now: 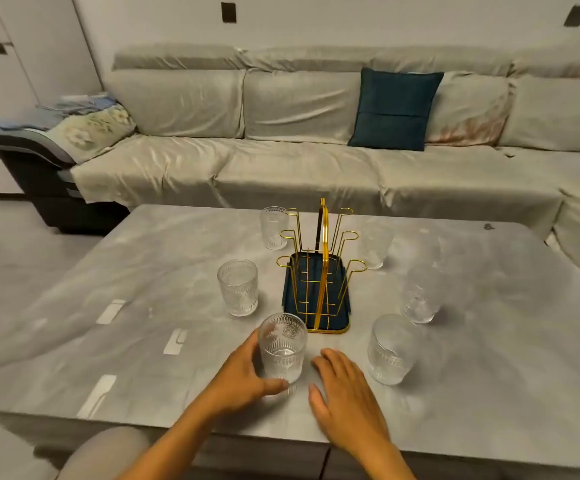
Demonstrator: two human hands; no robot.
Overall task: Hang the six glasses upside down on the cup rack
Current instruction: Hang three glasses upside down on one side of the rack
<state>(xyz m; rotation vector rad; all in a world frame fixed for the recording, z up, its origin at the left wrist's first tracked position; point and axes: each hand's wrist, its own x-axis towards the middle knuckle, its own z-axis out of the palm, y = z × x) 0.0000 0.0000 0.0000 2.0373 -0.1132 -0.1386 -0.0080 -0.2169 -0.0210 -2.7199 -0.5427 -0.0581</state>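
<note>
A gold wire cup rack with empty hooks stands on a dark blue tray in the middle of the grey table. Several clear embossed glasses stand upright around it: far left, middle left, near centre, near right, middle right, far right. My left hand curls around the near centre glass, fingers behind it and thumb in front at its base. My right hand rests flat on the table just right of that glass, fingers spread, holding nothing.
A long grey sofa with a dark teal cushion runs behind the table. Folded cloths lie on the sofa's left arm. The table's near edge is below my forearms, and my knee shows at the bottom left.
</note>
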